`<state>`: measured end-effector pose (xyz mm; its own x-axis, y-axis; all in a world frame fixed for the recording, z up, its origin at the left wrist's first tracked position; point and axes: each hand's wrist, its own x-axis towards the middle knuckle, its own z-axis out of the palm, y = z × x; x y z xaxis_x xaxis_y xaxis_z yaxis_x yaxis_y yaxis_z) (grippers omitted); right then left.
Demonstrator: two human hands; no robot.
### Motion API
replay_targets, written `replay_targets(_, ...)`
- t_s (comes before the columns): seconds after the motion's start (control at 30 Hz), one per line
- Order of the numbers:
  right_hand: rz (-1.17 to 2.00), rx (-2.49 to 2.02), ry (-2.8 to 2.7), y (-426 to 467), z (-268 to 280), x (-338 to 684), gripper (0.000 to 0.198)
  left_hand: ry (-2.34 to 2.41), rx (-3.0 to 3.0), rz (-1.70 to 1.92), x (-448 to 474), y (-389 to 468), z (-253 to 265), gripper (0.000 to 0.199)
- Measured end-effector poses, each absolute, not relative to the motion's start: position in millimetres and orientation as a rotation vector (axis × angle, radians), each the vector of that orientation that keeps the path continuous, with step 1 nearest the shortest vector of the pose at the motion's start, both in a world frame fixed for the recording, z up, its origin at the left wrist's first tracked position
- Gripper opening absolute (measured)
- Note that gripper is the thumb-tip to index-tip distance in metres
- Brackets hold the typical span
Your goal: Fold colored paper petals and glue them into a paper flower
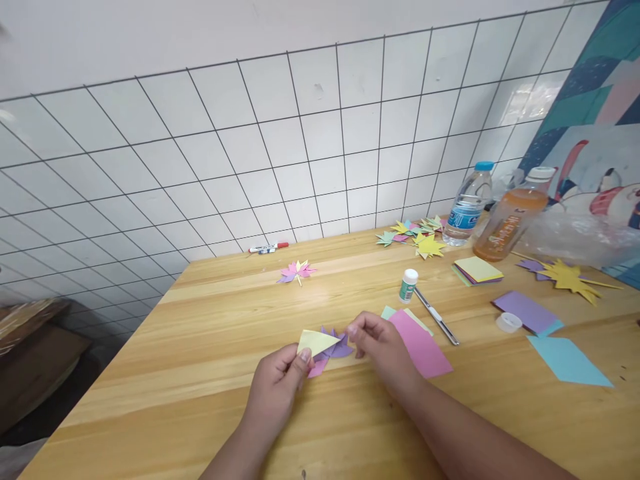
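Observation:
My left hand (283,377) pinches a pale yellow folded paper triangle (316,341) at its left end, thumb on top. Beneath the triangle, a purple folded paper piece with pointed tips (341,348) and a pink paper bit (317,369) show in part. At the triangle's right point is my right hand (377,343), its thumb and forefinger closed together. Whether those fingertips grip a paper edge is too small to tell. Under and beside the right forearm lie a pink paper sheet (420,343) and pale sheets.
A white-capped glue bottle (408,287) and a utility knife (437,317) lie beyond my right hand. A pink-and-yellow paper leaf (297,271) and markers (269,248) are farther back. Two bottles (511,220), paper stacks (477,270) and yellow leaves (567,277) stand right, before a tiled wall.

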<state>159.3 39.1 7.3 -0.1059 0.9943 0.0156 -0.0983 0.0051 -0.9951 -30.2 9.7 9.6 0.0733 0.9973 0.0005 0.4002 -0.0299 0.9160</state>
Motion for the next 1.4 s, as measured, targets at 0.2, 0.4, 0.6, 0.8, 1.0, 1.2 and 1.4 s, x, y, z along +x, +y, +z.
replay_targets(0.2,1.316,-1.020,-1.310,35,7,155,0.025,1.358,1.526,0.947,-28,9,8,0.040)
replay_targets(0.4,1.075,-1.120,-1.655,21,3,141,0.020,1.278,1.560,0.889,-24,5,3,0.038)
replay_targets(0.6,1.088,-1.167,-1.568,26,2,145,0.019,1.297,1.579,0.898,-24,7,8,0.041)
replay_targets(0.8,1.050,-1.132,-1.596,27,4,145,0.018,1.266,1.465,0.982,-25,8,9,0.042)
replay_targets(1.0,0.904,-1.032,-1.746,26,6,146,0.017,1.019,1.117,1.028,-25,7,5,0.052)
replay_targets(1.2,0.901,-1.057,-1.659,24,1,144,0.026,1.000,1.067,1.144,-24,9,3,0.041)
replay_targets(1.4,0.525,-0.990,-1.705,20,5,148,0.027,0.959,1.067,1.129,-25,8,-1,0.035)
